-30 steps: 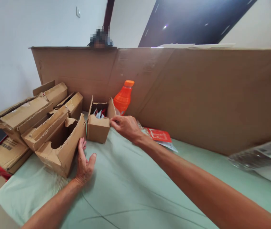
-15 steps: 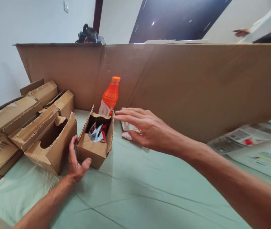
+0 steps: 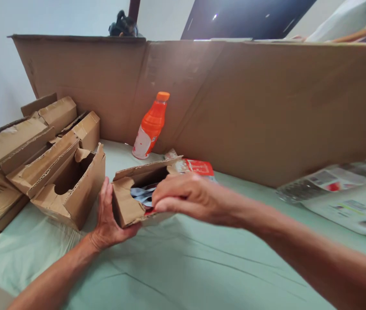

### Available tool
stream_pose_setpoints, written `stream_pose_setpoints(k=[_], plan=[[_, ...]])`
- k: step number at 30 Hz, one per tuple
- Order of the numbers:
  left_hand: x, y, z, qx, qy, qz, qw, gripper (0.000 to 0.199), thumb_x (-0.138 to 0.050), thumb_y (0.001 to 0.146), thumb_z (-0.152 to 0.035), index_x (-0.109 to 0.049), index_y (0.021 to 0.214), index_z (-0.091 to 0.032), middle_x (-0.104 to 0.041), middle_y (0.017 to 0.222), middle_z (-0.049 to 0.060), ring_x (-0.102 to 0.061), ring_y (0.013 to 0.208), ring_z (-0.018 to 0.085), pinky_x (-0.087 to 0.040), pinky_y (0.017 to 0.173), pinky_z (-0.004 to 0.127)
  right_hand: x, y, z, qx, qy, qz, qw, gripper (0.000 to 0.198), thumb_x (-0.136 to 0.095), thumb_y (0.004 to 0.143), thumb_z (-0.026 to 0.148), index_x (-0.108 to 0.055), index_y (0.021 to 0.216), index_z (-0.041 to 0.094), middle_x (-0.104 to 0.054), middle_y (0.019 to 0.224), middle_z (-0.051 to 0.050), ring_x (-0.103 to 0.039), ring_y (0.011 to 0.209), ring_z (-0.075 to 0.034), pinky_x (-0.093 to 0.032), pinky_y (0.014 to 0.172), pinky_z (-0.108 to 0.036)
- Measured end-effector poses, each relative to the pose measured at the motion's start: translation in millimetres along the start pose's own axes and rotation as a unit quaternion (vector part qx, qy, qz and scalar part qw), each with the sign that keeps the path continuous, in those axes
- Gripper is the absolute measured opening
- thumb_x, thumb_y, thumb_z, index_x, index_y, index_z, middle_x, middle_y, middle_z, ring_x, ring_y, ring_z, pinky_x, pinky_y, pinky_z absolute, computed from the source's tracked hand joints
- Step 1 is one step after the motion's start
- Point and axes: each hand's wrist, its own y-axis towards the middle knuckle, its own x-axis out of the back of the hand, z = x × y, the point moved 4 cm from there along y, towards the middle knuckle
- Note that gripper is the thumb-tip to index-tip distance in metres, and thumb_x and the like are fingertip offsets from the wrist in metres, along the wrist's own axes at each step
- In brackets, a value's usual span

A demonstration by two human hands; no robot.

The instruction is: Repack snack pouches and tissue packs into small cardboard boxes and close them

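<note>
A small open cardboard box (image 3: 127, 209) stands turned at an angle on the green cloth. My left hand (image 3: 110, 221) grips its left end, thumb along the near side and fingers up the far side. Blue-grey and red packets (image 3: 142, 194) show inside the box. My right hand (image 3: 186, 193) reaches over the box's right part, its fingers curled down into the opening; what they hold is hidden. Behind the box stands an orange drink bottle (image 3: 152, 127), and a red and white packet (image 3: 198, 167) lies beyond my right hand.
Several cardboard boxes (image 3: 68, 185) fill the left side. A tall cardboard panel (image 3: 250, 112) closes off the back. Clear plastic packaging (image 3: 337, 193) lies at the right on the green cloth (image 3: 176, 275). People are partly visible behind the panel.
The box has turned, its far end swinging right, away from the bottle. My left hand has closed on its end, and my right hand has gone from open above it to curled inside it.
</note>
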Motion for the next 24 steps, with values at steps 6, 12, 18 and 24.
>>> stream_pose_setpoints(k=[6,12,18,24], plan=[[-5.6,-2.0,3.8,-0.008,-0.07,0.086,0.994,0.118,-0.075,0.079,-0.059,-0.005,0.167,-0.023,-0.024,0.168,0.022,-0.033,0.151,0.048,-0.037,0.119,0.069,-1.6,3.4,-26.8,-0.074,-0.057,0.147,0.985,0.032,-0.065,0.091,0.029,-0.076,0.121,0.025,-0.069,0.134,-0.009,-0.063,0.124,-0.026,-0.049,0.103,-0.04],[-9.9,-7.5,9.8,-0.019,-0.086,0.094,0.992,0.126,-0.081,0.07,-0.057,-0.006,0.166,-0.024,-0.028,0.165,0.022,-0.034,0.15,0.046,-0.039,0.117,0.068,-36.1,22.9,-14.6,-0.137,-0.151,0.287,0.936,0.034,-0.066,0.09,0.021,-0.071,0.124,0.018,-0.074,0.114,-0.014,-0.07,0.1,-0.028,-0.049,0.078,-0.034],[-11.4,-9.4,13.0,-0.026,-0.08,0.105,0.991,0.125,-0.081,0.069,-0.057,-0.008,0.165,-0.024,-0.027,0.164,0.023,-0.033,0.151,0.047,-0.039,0.116,0.068,-40.8,22.3,-12.9,-0.104,-0.216,0.241,0.941,0.028,-0.055,0.092,0.01,-0.074,0.111,0.017,-0.076,0.104,-0.013,-0.069,0.089,-0.024,-0.04,0.068,-0.031],[-11.0,-9.9,12.6,-0.044,-0.074,0.107,0.991,0.12,-0.077,0.073,-0.058,-0.009,0.166,-0.022,-0.025,0.164,0.024,-0.034,0.15,0.047,-0.041,0.115,0.065,-45.2,19.5,-21.9,-0.101,-0.237,0.246,0.935,0.026,-0.051,0.095,0.01,-0.075,0.105,0.013,-0.076,0.099,-0.013,-0.068,0.083,-0.022,-0.039,0.066,-0.031]])
